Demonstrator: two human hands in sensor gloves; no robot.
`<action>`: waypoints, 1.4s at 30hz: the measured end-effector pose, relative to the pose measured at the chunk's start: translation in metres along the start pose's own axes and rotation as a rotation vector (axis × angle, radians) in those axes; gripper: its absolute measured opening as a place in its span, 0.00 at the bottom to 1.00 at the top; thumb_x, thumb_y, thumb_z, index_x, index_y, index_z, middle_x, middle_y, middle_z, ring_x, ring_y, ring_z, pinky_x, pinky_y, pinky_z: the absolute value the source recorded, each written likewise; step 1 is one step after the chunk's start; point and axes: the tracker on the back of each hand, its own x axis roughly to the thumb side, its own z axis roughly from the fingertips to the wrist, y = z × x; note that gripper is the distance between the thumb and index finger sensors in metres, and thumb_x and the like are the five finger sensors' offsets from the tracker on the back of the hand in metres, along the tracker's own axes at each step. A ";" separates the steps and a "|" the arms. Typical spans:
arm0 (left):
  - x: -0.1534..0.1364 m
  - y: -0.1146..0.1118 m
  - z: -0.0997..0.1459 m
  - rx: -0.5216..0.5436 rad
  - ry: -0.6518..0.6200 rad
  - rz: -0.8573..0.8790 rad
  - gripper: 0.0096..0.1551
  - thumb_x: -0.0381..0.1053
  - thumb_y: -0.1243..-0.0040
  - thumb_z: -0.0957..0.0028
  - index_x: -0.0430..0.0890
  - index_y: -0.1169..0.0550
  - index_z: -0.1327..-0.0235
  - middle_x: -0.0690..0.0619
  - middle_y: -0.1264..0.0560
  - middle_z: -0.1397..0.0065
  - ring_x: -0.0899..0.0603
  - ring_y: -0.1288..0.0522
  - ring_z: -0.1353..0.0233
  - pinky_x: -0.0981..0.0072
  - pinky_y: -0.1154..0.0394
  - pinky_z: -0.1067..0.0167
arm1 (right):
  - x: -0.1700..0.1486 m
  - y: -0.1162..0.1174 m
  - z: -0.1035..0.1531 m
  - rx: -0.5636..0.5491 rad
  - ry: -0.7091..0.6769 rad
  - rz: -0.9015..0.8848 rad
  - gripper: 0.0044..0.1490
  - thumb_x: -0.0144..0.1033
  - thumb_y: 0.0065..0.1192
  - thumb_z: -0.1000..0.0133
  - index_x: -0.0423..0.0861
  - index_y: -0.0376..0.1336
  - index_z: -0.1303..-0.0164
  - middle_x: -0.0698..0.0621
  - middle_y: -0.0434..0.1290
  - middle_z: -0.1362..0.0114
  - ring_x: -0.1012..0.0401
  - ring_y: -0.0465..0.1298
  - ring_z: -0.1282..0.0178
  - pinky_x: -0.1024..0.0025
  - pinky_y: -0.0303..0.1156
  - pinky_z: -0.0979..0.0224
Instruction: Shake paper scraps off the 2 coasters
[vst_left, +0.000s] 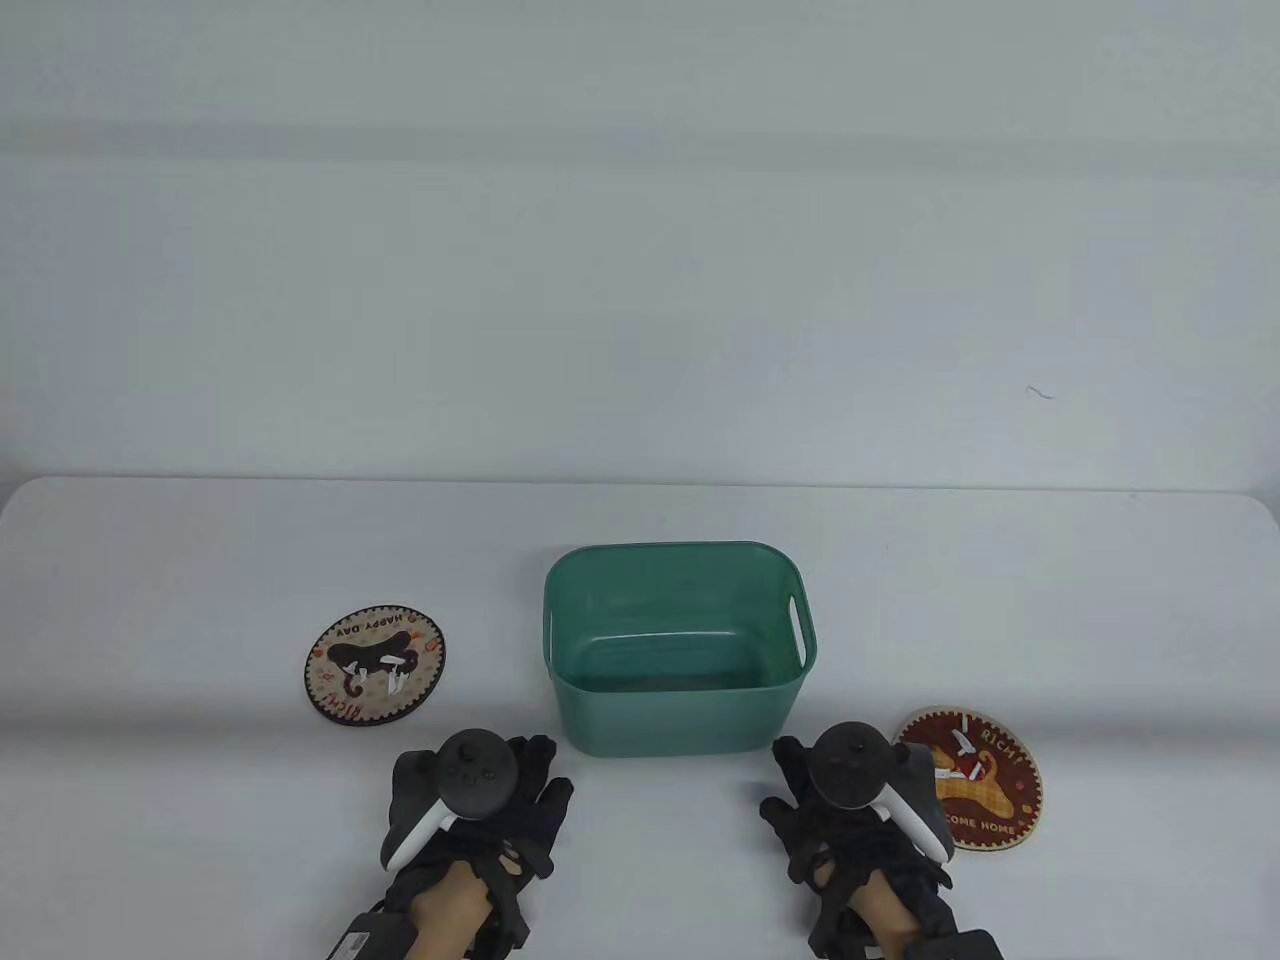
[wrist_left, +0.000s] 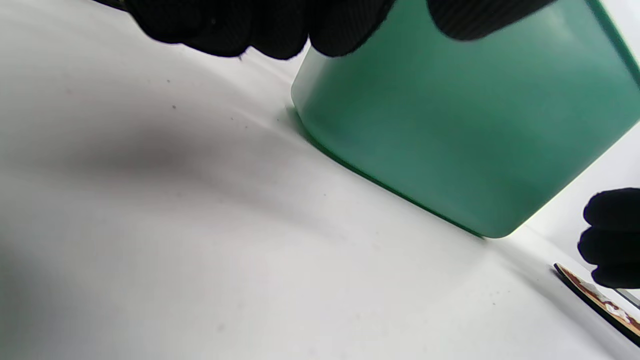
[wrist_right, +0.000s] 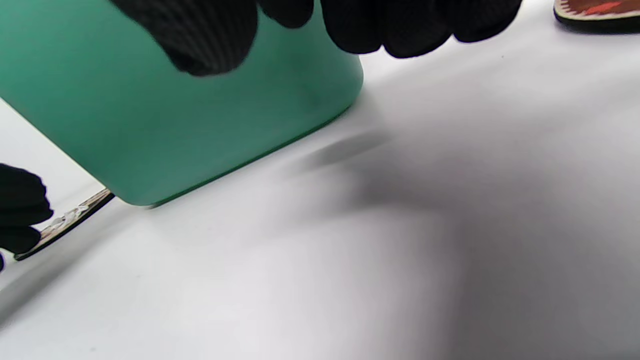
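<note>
Table view showed both gloved hands flat near the front edge of the table (vst_left: 200, 560), fingers loosely spread and holding nothing. Left hand (vst_left: 480, 810) lay with its fingers (vst_left: 545, 775) pointing toward the bin's near left corner, just short of it. Right hand (vst_left: 850, 810) lay likewise off the near right corner, its outer side just beside or over the edge of the right coaster (vst_left: 985, 790); I could not tell whether they touched. White scraps (vst_left: 965, 745) sat on that coaster. Green bin (vst_left: 680, 715) stood upright between the hands. Left coaster (vst_left: 375, 662) lay flat to the bin's left, apart from the left hand, with scraps (vst_left: 390, 675) on it. Wrist views showed dark fingertips hanging before the bin wall, clasping nothing
</note>
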 end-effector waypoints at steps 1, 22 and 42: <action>0.000 0.000 0.000 0.001 0.000 0.003 0.38 0.63 0.51 0.49 0.44 0.36 0.30 0.39 0.39 0.26 0.29 0.38 0.29 0.43 0.34 0.36 | 0.000 0.000 0.000 0.006 0.000 -0.002 0.42 0.47 0.57 0.48 0.52 0.42 0.30 0.44 0.50 0.24 0.47 0.57 0.26 0.49 0.56 0.28; 0.000 0.002 0.002 -0.032 -0.020 0.054 0.38 0.63 0.51 0.49 0.43 0.36 0.30 0.39 0.39 0.26 0.28 0.38 0.29 0.42 0.34 0.36 | -0.001 0.002 -0.001 0.019 -0.003 -0.021 0.42 0.47 0.57 0.48 0.52 0.43 0.30 0.44 0.49 0.24 0.47 0.56 0.26 0.49 0.55 0.27; -0.001 0.008 0.006 -0.038 -0.006 0.136 0.38 0.63 0.51 0.48 0.43 0.36 0.30 0.39 0.39 0.26 0.29 0.38 0.29 0.43 0.34 0.36 | -0.037 -0.080 0.023 -0.331 0.118 -0.129 0.44 0.52 0.60 0.50 0.53 0.45 0.29 0.44 0.48 0.23 0.46 0.53 0.24 0.48 0.53 0.26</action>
